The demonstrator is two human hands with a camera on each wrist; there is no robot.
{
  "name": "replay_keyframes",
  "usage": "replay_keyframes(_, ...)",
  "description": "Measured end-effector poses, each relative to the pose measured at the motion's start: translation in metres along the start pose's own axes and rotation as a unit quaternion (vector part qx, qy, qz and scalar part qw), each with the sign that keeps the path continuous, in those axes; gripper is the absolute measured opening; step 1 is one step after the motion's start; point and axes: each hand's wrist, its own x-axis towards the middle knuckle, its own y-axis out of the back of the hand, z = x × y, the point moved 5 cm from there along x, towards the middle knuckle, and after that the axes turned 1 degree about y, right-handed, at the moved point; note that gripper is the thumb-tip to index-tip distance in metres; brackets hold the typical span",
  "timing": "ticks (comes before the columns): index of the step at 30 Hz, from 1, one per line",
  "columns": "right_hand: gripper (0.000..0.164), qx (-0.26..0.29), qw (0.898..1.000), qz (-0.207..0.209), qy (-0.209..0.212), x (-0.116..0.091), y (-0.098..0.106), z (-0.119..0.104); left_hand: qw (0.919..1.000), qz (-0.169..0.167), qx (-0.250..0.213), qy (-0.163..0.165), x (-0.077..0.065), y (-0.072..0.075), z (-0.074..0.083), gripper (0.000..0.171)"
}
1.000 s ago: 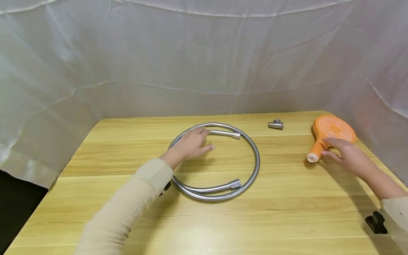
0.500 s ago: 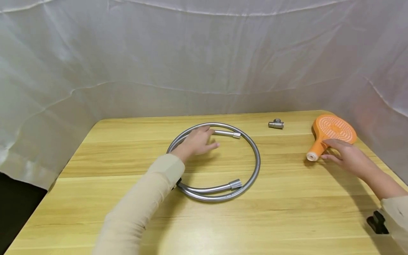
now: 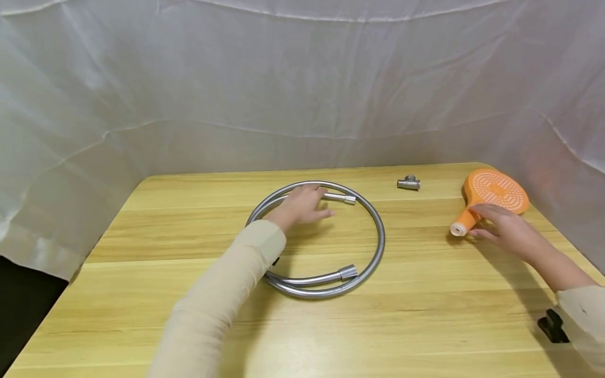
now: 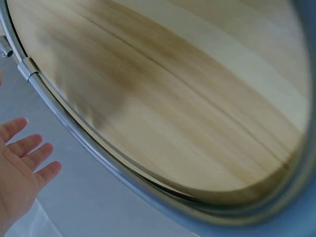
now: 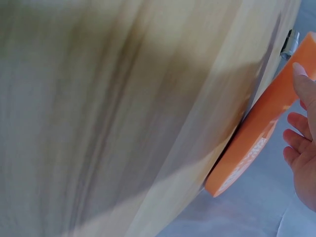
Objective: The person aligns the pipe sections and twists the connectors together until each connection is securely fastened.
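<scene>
Thumb and finger of one right hand [image 3: 508, 231] pinch one orange shower head [image 3: 496, 190] by its handle, at the table's [image 3: 402, 325] far right; its long axis slants, the white end pointing nearer and left. One left hand [image 3: 301, 203], fingers slightly spread, is over one coiled hose [image 3: 381, 231], both ends pointing right. One tee fitting [image 3: 409, 182] lies between, farther back.

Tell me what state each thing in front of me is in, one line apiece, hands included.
Metal hose: coiled in a loop, both ends unattached.
Orange shower head: spray face up, white handle end bare, no hose attached.
Small metal fitting: unattached, apart from the hose.
Left hand: fingers extended over the hose, not gripping it.
Right hand: holding the shower head's handle.
Pale fabric: hanging, creased.
</scene>
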Motion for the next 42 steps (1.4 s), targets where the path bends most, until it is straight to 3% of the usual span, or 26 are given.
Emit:
replay_keyframes(9, 0.056, 0.009, 1.0, -0.021, -0.01, 0.004, -0.003, -0.005, 0.9998, -0.006, -0.012, 0.014, 0.009, 0.002, 0.002, 0.069)
replay_keyframes(17, 0.055, 0.017, 0.999, -0.035, -0.017, 0.009, -0.004, -0.007, 0.9996, -0.016, 0.015, 0.018, 0.014, 0.002, 0.0, 0.067)
replay_keyframes(24, 0.054, 0.025, 0.997, -0.063, -0.026, 0.012, -0.008, -0.007, 0.9993, -0.026, 0.024, 0.011, 0.02, -0.002, 0.01, 0.064)
replay_keyframes(42, 0.052, 0.012, 0.999, -0.05, -0.005, 0.024, -0.015, -0.014, 0.999, -0.022, 0.038, 0.01, 0.034, -0.009, 0.032, 0.045)
